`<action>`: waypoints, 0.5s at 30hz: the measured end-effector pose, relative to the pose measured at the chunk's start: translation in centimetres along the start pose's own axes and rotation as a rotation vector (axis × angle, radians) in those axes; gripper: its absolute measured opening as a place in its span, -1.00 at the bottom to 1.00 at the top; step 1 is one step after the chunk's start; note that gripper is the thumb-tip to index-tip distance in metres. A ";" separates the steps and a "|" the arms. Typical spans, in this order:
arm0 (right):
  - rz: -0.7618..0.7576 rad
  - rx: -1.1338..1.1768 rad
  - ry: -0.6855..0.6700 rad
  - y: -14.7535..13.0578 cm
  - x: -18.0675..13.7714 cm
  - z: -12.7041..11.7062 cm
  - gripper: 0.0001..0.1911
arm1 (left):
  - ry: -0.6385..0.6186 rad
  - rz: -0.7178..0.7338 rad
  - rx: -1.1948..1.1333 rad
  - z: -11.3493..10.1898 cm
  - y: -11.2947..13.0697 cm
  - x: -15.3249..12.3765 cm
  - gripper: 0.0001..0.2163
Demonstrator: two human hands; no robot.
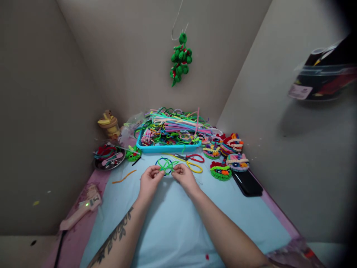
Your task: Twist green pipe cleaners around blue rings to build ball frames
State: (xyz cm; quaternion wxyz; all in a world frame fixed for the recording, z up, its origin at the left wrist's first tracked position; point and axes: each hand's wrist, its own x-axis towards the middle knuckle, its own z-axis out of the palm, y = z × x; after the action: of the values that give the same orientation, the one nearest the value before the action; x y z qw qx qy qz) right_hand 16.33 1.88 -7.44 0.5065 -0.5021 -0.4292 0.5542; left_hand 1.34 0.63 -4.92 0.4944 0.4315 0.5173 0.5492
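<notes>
My left hand (152, 176) and my right hand (184, 178) are raised over the middle of the blue-covered table. Between them they pinch a looped piece of bent green pipe cleaners with a dark blue ring (166, 166). The left fingers grip its left side, the right fingers its right side. Just beyond the right hand lie red-handled pliers (196, 158) and yellow-handled scissors (195, 167), partly overlapping. An orange pipe cleaner (124, 177) rests on the cloth to the left of my left hand.
A blue tray (169, 149) heaped with pipe cleaners stands at the back. Colourful finished pieces (221, 171) and a black phone (247, 183) are on the right. A metal bowl (111, 163) and a glue gun (80, 214) with its light on sit left. Green figures (180, 59) hang overhead.
</notes>
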 end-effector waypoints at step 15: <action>-0.635 -0.735 -0.409 -2.1 -0.7 -1.8 -0.72 | 0.006 -0.027 -0.075 -0.2 -0.1 0.2 -0.69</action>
State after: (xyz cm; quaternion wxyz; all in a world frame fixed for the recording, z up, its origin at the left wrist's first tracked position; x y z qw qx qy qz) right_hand 18.39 1.40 -5.49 0.3461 -0.3734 -0.8162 0.2730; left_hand 1.15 0.82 -5.02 0.5160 0.4041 0.5035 0.5629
